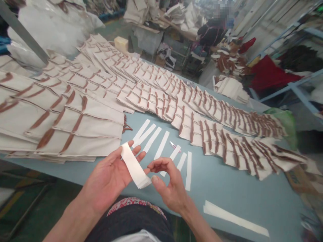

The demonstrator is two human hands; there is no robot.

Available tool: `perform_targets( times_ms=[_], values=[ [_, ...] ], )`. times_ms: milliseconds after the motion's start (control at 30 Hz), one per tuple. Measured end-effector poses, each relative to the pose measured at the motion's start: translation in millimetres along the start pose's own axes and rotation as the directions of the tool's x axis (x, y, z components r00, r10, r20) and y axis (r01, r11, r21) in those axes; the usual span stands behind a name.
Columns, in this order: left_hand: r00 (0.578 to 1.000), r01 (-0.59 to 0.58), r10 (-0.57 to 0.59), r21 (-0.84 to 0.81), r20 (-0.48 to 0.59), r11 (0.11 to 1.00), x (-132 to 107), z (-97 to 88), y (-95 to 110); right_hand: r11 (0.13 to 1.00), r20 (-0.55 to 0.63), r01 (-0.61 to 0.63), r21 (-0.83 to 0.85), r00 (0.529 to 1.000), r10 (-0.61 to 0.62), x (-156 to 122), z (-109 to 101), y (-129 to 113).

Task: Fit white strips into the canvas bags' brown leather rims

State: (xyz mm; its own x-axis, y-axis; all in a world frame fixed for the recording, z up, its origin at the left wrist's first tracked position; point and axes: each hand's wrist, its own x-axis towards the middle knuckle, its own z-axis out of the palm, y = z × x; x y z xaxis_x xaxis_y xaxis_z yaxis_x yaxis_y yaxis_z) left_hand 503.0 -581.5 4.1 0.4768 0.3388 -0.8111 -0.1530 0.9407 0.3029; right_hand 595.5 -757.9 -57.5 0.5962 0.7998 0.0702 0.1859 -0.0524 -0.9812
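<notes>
My left hand (113,171) is turned palm up, with a folded white strip (132,164) lying across its fingers and the thumb pressed at the strip's upper end. Whether the strip is cloth or paper I cannot tell. Beside its lower, folded end is my right hand (170,185), fingers curled and thumb apart from them, with nothing visible between. Beyond my hands several loose white strips (162,145) lie spread on the blue-green table (214,178). A small pair of thread snips (173,145) seems to lie among them.
Stacks of cream fabric panels (92,126) with brown edging cover the left, and overlapping rows (185,117) run across to the right. A small pile of longer white strips (236,218) lies at the lower right. Another person (212,32) is in the background near piled material.
</notes>
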Motion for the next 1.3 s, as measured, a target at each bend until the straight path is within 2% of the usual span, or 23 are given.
perform_targets(
  times_ms=[100,167,367,633,767,933,1100,1300],
  values=[
    [1.0,-0.025,0.025,0.018,0.018,1.0,-6.3,5.3,-4.8,0.986,-0.044,0.07,-0.154,0.996,-0.078,-14.3,-2.2,-11.8],
    [0.999,-0.044,0.044,0.041,-0.002,0.998,-9.7,7.6,-7.8,0.978,-0.06,0.086,-0.19,0.993,-0.099,-19.8,-0.6,-15.3],
    [0.999,-0.034,0.035,0.087,-0.007,0.996,-22.3,8.6,-18.2,0.967,-0.148,0.114,-0.23,0.977,-0.151,-33.1,11.6,-14.6],
    [0.999,-0.044,0.042,0.101,0.022,0.994,-36.9,-0.4,-31.3,0.957,-0.155,0.165,-0.239,0.966,-0.205,-47.5,21.9,-14.9],
    [0.997,-0.025,0.016,0.102,0.08,0.995,-39.0,-8.7,-39.1,0.932,-0.188,0.224,-0.285,0.94,-0.284,-52.7,23.2,-15.5],
    [0.997,-0.022,0.015,0.09,0.075,0.996,-38.7,-12.8,-48.1,0.861,-0.156,0.331,-0.387,0.897,-0.415,-58.1,19.2,-17.2],
    [0.991,-0.042,0.019,0.179,0.131,0.983,-36.4,-11.2,-52.4,0.822,-0.113,0.356,-0.445,0.888,-0.446,-58.9,10.3,-17.9],
    [0.988,-0.075,0.033,0.282,0.153,0.957,-26.0,-20.6,-61.1,0.872,-0.132,0.299,-0.388,0.918,-0.373,-59.6,4.0,-10.4]
  ],
)
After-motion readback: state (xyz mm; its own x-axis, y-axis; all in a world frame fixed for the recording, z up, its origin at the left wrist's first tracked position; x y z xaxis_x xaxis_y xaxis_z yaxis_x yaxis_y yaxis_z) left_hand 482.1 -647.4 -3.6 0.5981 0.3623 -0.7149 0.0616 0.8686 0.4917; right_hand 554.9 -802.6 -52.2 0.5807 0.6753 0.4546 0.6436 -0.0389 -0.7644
